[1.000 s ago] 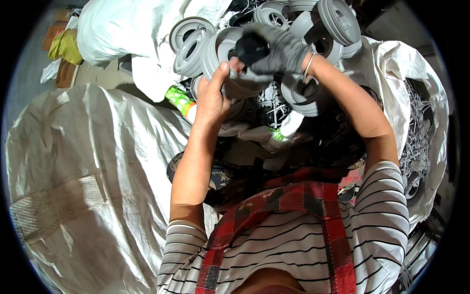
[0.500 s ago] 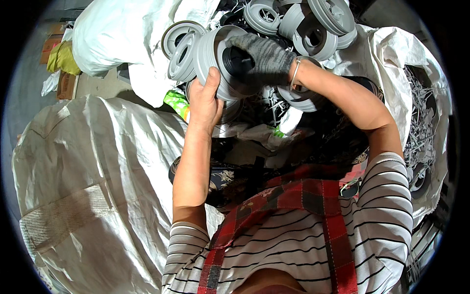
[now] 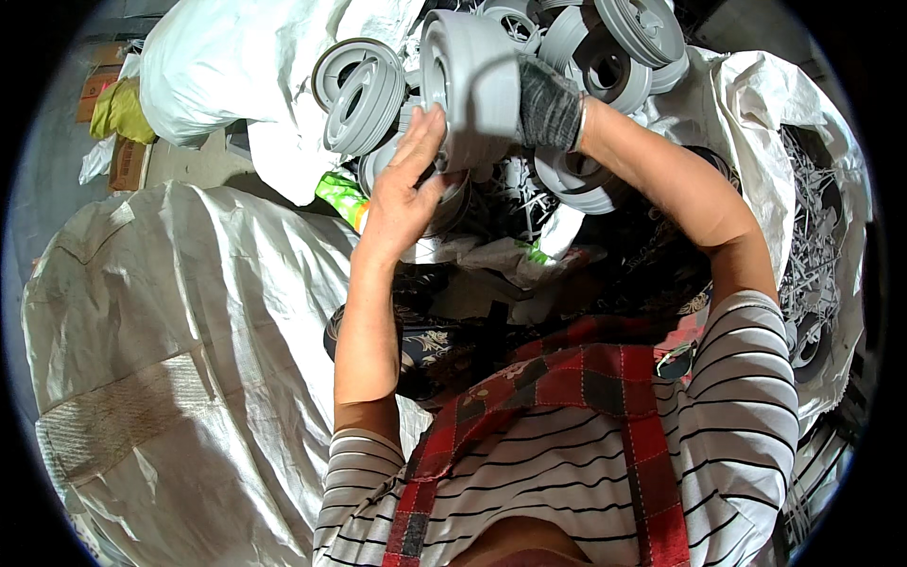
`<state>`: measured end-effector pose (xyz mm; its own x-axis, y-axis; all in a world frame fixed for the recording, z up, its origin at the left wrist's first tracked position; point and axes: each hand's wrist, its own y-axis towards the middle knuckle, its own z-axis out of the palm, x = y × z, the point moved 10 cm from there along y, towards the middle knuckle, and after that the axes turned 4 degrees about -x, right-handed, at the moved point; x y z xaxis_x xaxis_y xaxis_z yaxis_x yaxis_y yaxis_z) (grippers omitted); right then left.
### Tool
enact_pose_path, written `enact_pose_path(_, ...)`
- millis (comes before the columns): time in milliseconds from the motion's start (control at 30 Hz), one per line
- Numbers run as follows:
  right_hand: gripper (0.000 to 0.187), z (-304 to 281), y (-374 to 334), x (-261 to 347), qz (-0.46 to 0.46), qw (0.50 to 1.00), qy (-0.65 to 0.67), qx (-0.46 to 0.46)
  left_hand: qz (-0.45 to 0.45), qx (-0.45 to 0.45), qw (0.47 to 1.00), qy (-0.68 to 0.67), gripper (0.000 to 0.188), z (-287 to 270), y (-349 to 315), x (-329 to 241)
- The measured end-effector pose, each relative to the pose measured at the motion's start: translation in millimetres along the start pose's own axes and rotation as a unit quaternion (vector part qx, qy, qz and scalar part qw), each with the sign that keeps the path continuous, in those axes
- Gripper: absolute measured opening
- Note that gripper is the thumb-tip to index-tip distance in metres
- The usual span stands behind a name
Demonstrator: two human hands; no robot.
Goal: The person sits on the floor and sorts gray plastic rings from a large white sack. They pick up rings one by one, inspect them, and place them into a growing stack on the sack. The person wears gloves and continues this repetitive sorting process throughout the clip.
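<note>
A grey round plastic part (image 3: 484, 99), cup-shaped with a stepped face, is raised at the top centre and turned on its side. My right hand (image 3: 551, 106), in a grey knitted glove, grips it from the right; its fingers are hidden behind the part. On the other side is my bare left hand (image 3: 404, 194). Its fingers are stretched upward with the tips at the part's rim, and the thumb spreads beneath the part. Just left of them lies a similar grey ringed part (image 3: 364, 106), beside another with a brown-edged rim (image 3: 335, 71).
Several more grey parts (image 3: 642, 33) are heaped at the upper right. White plastic scraps (image 3: 518, 194) lie under my hands. A large white woven sack (image 3: 170, 312) fills the left side. Another sack (image 3: 756, 104) on the right holds grey strips (image 3: 814, 236).
The grey part has been turned so its stepped face points left, and it sits higher and farther right. My left fingers have loosened from their hold and straightened along its rim.
</note>
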<state>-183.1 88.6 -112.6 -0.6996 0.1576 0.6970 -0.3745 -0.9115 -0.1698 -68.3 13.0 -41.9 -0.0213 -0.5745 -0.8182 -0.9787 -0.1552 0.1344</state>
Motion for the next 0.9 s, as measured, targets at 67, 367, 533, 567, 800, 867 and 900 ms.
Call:
enact_pose_path(67, 0.037, -5, 8, 33, -0.263, 0.877, -0.397, 0.058, 0.026, -0.019, 0.997, 0.064, 0.069, -3, 1, -9)
enact_pose_path(367, 0.038, 35, -6, 49, -0.215, 0.678, -0.703, -0.023, 0.057, -0.070, 0.993, 0.077, 0.072, -5, -17, -25)
enact_pose_path(533, 0.051, -50, 3, 79, -0.017, 0.516, -0.840, -0.168, 0.009, 0.184, 0.967, 0.175, 0.071, 50, -31, -6)
enact_pose_path(567, 0.051, -75, 5, 59, 0.057, 0.459, -0.879, -0.116, 0.028, 0.219, 0.964, 0.146, 0.071, 61, -38, -6)
enact_pose_path(800, 0.034, -161, -5, -33, 0.138, 0.349, -0.925, 0.064, -0.020, 0.244, 0.969, 0.035, 0.055, 82, -48, -1)
enact_pose_path(867, 0.036, -177, 2, -33, 0.278, 0.266, -0.920, 0.073, -0.144, 0.185, 0.972, -0.022, 0.049, 69, -38, 8)
enact_pose_path(900, 0.034, -165, 9, -22, 0.224, 0.271, -0.934, 0.057, -0.170, 0.143, 0.972, -0.075, 0.045, 65, -37, 15)
